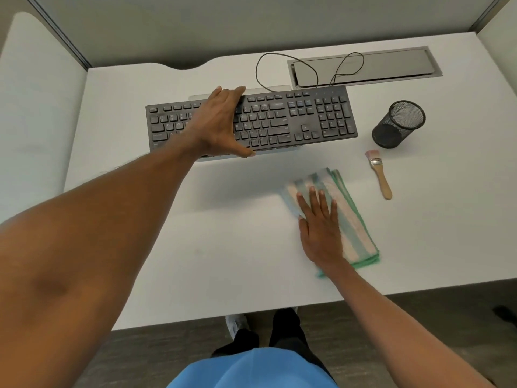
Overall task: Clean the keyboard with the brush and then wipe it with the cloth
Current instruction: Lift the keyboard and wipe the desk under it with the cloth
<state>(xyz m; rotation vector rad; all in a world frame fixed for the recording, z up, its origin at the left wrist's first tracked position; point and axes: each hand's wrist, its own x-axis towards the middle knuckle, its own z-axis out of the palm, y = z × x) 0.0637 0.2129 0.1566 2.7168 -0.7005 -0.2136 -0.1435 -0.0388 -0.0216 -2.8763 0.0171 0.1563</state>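
Step in hand: probably picking up the cloth for the wipe; whether brushing is finished cannot be told from here.
Left hand [221, 121]: spans the keyboard [293, 119] front to back, thumb on the near edge and fingers over the far edge, holding it steady.
Right hand [321, 228]: flat, fingers straight and spread, pressing on the folded cloth [354, 219].
Cloth: on the bench [223, 233], near the keyboard and to its right.
Brush [380, 175]: lies loose just right of the cloth, below the mesh cup [398, 124].
Next move: close the fingers on the cloth, lift it, and carry it to the keys while the left hand braces.
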